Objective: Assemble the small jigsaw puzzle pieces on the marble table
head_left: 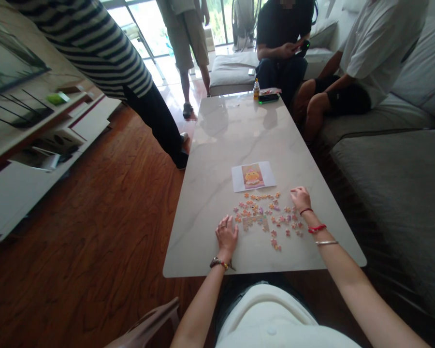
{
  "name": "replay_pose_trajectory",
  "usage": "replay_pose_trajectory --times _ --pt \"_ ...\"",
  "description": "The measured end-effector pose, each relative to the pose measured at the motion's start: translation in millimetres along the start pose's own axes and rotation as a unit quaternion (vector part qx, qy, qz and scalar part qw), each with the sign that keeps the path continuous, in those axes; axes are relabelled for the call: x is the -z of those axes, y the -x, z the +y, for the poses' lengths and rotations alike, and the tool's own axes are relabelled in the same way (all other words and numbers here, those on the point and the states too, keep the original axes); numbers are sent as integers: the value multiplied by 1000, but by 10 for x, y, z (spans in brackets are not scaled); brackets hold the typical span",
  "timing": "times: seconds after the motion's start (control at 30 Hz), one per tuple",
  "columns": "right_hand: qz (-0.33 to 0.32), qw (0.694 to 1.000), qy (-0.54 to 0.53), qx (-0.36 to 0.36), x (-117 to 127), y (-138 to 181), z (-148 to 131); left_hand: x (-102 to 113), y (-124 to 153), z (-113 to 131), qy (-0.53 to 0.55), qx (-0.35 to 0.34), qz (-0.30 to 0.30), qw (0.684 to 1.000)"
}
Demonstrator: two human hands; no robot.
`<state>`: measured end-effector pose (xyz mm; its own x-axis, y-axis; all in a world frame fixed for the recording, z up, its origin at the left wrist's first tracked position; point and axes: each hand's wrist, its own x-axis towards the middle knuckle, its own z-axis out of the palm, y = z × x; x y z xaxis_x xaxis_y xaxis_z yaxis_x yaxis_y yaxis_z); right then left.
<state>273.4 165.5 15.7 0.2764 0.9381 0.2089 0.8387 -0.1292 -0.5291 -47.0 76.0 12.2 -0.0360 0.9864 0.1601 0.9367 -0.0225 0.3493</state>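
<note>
Several small orange and pink jigsaw pieces (271, 212) lie scattered on the pale marble table (239, 130). A partly joined patch of puzzle (255, 222) sits among them. Beyond the pieces lies a white reference sheet with a yellow cartoon picture (253, 176). My left hand (226, 235) rests flat on the table, fingers spread, just left of the joined patch. My right hand (300, 198) lies at the right edge of the scatter with its fingers curled down onto the pieces; whether it holds one is hidden.
At the table's far end stand a small bottle (256, 89) and a dark phone (268, 98). Two people sit on the grey sofa (395, 159) at right; a person in a striped top (94, 43) stands left. A low TV shelf (39, 140) lines the left wall.
</note>
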Motion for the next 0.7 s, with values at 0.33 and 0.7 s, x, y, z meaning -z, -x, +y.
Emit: replay_pose_trajectory --times 0.33,0.7 --pt "-1 996 -87 10 292 989 -216 13 -729 100 199 100 -70 972" --pt "-194 879 -425 -91 155 1109 -963 16 -454 599 404 147 -189 883"
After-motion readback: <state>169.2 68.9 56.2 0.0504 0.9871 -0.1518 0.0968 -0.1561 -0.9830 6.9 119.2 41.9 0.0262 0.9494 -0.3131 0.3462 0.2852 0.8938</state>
